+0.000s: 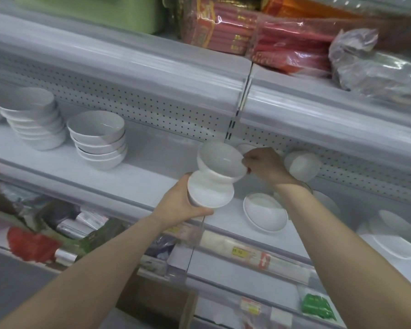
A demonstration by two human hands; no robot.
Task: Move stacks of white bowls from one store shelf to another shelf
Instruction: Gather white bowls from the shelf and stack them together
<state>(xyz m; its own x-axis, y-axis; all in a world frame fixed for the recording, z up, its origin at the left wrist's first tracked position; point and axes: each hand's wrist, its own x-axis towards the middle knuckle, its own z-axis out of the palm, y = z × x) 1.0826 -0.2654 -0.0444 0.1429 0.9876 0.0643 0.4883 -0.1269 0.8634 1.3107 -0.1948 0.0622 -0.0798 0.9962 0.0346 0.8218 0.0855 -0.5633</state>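
On my feed, well to the left of the left hand, two stacks of white bowls stand upright on the shelf (152,167). The far stack (31,117) is the taller, and the near stack (97,138) is shorter, close beside it but not touching. I judge these to be the part already moved, though nothing here tells me which bay is source and which is goal. The left hand (183,203) has fingers and thumb curled round the lower part of the held bowls (214,179), which hang in the air above the shelf's front edge, in front of the shelf joint (231,129). The right hand (263,165) pinches the rim of the top bowl on its right side. Below the right wrist a tilted bowl (263,212) lies on the shelf, a round bowl (303,165) sits just behind and right of the right hand, and further right lie wide dishes (394,233). I judge these are what is left to carry, so the job is somewhere in the middle. I cannot count the held bowls, and the lower one may be turned over. The right fingertips are hidden behind the rim, the dishes are cut by the frame edge, and the goods below the hands are blurred
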